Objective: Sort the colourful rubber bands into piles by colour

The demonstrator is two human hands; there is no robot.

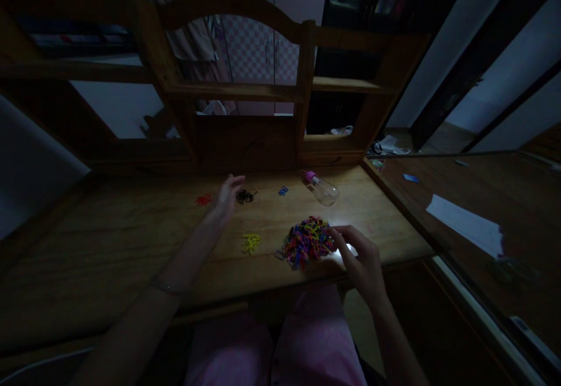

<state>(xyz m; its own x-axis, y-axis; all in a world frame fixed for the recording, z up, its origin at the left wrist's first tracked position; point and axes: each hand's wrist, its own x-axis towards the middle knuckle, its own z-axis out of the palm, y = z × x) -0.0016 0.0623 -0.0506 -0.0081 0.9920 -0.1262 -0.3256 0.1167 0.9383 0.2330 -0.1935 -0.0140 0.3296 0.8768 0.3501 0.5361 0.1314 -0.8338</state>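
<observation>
The multicoloured pile of small loops (309, 241) lies near the front edge of the tabletop (153, 222), and that is probably the likeliest source of trouble: a careless push from the right hand (359, 254) could send pieces over the edge towards the pink clothing (315, 339) below. This hand's grip is narrow, thumb and forefinger almost meeting at the pile's right side; whether a loop is caught between them I cannot tell. The loops look tangled, so lifting one might well drag out neighbours of other colours or scatter them. The left hand (227, 196) has its fingers loosely extended, with nothing visible in its grip, between the red cluster (203, 199) and the black cluster (245, 196); a low sideways sweep there could brush the two together. The yellow cluster (251, 243) sits just left of the pile, so a spreading heap might run into it, while the blue cluster (283, 190), farther back, seems safer. Beyond the pile, the clear bulb-shaped bottle (325, 191) with a pink cap (310, 176) lies on its side and could roll if knocked. The dim light would make dark loops easy to misjudge.
</observation>
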